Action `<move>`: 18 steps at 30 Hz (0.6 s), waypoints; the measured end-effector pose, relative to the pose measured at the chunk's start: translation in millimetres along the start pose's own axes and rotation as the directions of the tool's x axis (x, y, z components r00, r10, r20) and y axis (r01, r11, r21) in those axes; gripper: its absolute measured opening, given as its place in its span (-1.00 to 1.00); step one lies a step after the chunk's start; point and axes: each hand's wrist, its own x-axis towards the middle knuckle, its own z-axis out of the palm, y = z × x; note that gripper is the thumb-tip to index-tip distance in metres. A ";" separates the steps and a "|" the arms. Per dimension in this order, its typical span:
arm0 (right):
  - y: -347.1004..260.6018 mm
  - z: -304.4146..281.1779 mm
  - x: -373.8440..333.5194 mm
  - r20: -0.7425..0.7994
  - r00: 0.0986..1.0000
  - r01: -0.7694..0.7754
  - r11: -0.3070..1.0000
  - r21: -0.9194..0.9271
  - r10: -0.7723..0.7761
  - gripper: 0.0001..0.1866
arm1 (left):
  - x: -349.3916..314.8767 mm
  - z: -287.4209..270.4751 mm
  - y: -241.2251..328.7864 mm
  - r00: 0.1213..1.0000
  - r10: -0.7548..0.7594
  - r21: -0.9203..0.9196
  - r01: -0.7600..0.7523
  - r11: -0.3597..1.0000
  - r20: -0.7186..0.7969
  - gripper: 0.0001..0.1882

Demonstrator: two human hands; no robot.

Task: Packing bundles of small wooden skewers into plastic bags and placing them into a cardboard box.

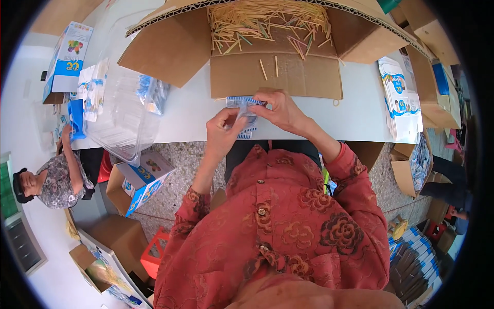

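In front of me, at the table's near edge, both hands are closed on a small clear plastic packet [237, 102] with blue-striped ends. My left hand [221, 133] pinches it from the left with thumb and fingers. From the right, my right hand [281, 109] grips its upper corner. What lies inside the packet is too small to make out. Just beyond, an open cardboard box [275, 85] lies with its flap toward me. Thin, short sticks [267, 23], mostly pale yellow with some pink and green, are heaped inside it, and two lie loose on the flap.
On the white table [185, 121], a clear plastic tub [121, 110] stands left, beside blue-and-white packets [153, 95]. A stack of flat printed cartons [399, 100] is at the right. Open boxes [141, 180] stand on the floor. Another person [56, 177] works at far left.
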 end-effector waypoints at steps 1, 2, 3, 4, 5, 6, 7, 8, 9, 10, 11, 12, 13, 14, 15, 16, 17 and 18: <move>-1.1 -0.1 -0.5 -0.069 0.995 0.071 0.994 -0.083 -0.077 -0.86 | -1.2 3.6 0.6 0.996 0.081 0.064 -0.078 0.995 -0.043 -0.86; -1.0 0.6 -1.5 -0.072 0.995 0.069 0.994 -0.083 -0.075 -0.86 | -2.6 6.0 1.2 0.996 0.081 0.064 -0.078 0.995 -0.039 -0.86; -0.3 1.7 -2.5 -0.092 0.993 0.060 0.993 -0.103 -0.069 -0.86 | -3.9 8.0 1.9 0.994 0.101 0.126 -0.094 0.988 -0.051 -0.86; -0.2 2.5 -3.5 -0.111 0.992 0.050 0.991 -0.122 -0.063 -0.87 | -4.7 9.5 2.5 0.991 0.122 0.187 -0.108 0.976 -0.062 -0.85; -1.2 3.0 -3.9 -0.112 0.992 0.049 0.991 -0.122 -0.063 -0.87 | -4.9 10.3 2.9 0.991 0.122 0.187 -0.108 0.976 -0.061 -0.85; -2.7 3.4 -4.3 -0.116 0.992 0.045 0.993 -0.107 -0.057 -0.87 | -5.1 10.9 3.4 0.988 0.138 0.198 -0.123 0.972 -0.065 -0.85; -3.8 3.3 -4.7 -0.121 0.991 0.040 0.995 -0.092 -0.051 -0.87 | -5.2 11.4 3.9 0.986 0.154 0.209 -0.137 0.968 -0.068 -0.85; -4.3 3.1 -5.0 -0.120 0.991 0.040 0.995 -0.092 -0.051 -0.87 | -5.6 12.1 4.2 0.986 0.154 0.210 -0.137 0.968 -0.068 -0.85; -4.7 2.6 -5.5 -0.132 0.990 0.046 0.996 -0.073 -0.055 -0.87 | -5.9 12.7 4.5 0.982 0.174 0.208 -0.156 0.966 -0.071 -0.85; -5.2 1.9 -6.1 -0.144 0.988 0.052 0.997 -0.055 -0.060 -0.87 | -6.4 13.1 5.0 0.979 0.193 0.206 -0.175 0.963 -0.073 -0.86; -5.7 0.8 -6.9 -0.145 0.988 0.051 0.997 -0.056 -0.059 -0.87 | -6.8 13.1 6.4 0.979 0.193 0.205 -0.175 0.963 -0.071 -0.86; -6.6 -0.5 -7.8 -0.125 0.991 0.045 0.997 -0.064 -0.053 -0.87 | -7.5 12.9 8.8 0.981 0.188 0.224 -0.171 0.959 -0.055 -0.86; -7.8 -1.7 -8.7 -0.105 0.993 0.039 0.997 -0.073 -0.047 -0.87 | -7.7 12.7 10.0 0.983 0.182 0.242 -0.168 0.956 -0.038 -0.86; -9.5 -1.9 -8.8 -0.103 0.993 0.041 0.996 -0.073 -0.049 -0.87 | -8.1 11.5 8.0 0.982 0.183 0.243 -0.168 0.955 -0.041 -0.86; -11.6 -2.0 -9.3 -0.124 0.992 0.029 1.000 -0.001 -0.029 -0.83 | -8.7 10.4 3.7 0.987 0.150 0.197 -0.138 0.971 -0.049 -0.88; -14.2 -2.4 -10.0 -0.143 0.990 0.017 0.997 0.071 -0.007 -0.79 | -9.2 9.7 0.4 0.992 0.116 0.150 -0.107 0.983 -0.055 -0.89; -18.9 -4.5 -10.2 -0.140 0.990 0.019 0.997 0.070 -0.009 -0.79 | -9.8 9.7 -1.6 0.991 0.117 0.150 -0.107 0.983 -0.059 -0.89; -25.6 -8.6 -10.6 -0.155 0.987 0.041 0.999 0.002 -0.041 -0.75 | -10.5 10.1 -3.1 0.996 0.052 0.049 -0.048 0.998 -0.072 -0.89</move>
